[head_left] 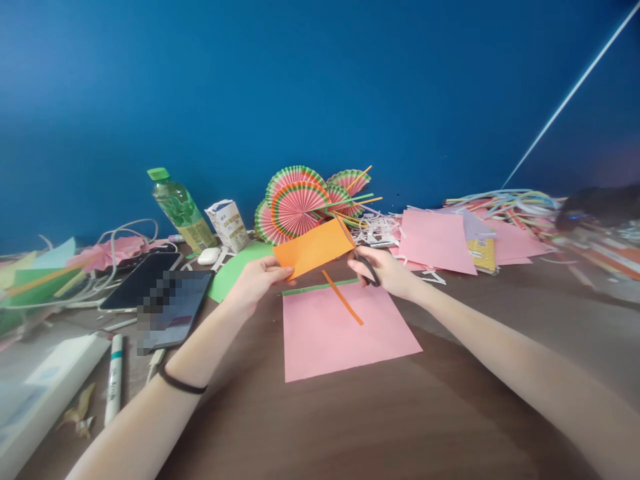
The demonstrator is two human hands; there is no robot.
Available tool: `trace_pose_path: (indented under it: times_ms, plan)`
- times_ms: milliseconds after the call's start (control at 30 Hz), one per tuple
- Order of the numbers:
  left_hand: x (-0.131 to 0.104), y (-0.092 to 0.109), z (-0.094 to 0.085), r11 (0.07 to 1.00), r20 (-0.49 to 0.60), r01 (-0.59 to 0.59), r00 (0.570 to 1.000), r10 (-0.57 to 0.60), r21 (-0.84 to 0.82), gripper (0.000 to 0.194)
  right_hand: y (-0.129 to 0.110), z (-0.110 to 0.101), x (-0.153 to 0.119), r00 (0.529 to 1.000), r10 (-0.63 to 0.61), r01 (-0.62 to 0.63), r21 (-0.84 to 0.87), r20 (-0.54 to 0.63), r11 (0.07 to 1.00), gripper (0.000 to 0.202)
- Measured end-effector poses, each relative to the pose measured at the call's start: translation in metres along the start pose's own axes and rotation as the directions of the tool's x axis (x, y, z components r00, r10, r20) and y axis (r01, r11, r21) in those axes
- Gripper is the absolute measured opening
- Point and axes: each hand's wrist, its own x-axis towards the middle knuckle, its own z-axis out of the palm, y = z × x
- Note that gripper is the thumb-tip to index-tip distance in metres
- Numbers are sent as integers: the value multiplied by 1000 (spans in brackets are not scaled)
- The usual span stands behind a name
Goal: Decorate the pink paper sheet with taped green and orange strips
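Note:
Pinched in my left hand (257, 283) is the left end of an orange paper sheet (315, 248), raised above the table. My right hand (385, 270) grips a pair of scissors (369, 268) with dark handles at the sheet's right end; the blades are mostly hidden by the paper. Below lies a pink paper sheet (345, 337) with a green strip along its far edge. A thin orange paper strip (344, 299) rests across it. Under the orange sheet's left side, near my left hand, is a green paper (235, 267).
Folded paper fans (300, 207) stand against the blue wall. A tilted green bottle (183, 210), a small carton (227, 227), two phones (187, 310) and a marker (115, 380) are on the left. Pink sheets (440, 240) and paper strips (515, 203) are piled at the right.

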Motion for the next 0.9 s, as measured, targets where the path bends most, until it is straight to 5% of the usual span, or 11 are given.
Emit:
trace_pose_path:
  times_ms: [900]
  plan:
    - [0,0,-1,1000,-4,8,1000,-8,-5,30,-1,1,-1,999,-3,1,-54,-34,999,29]
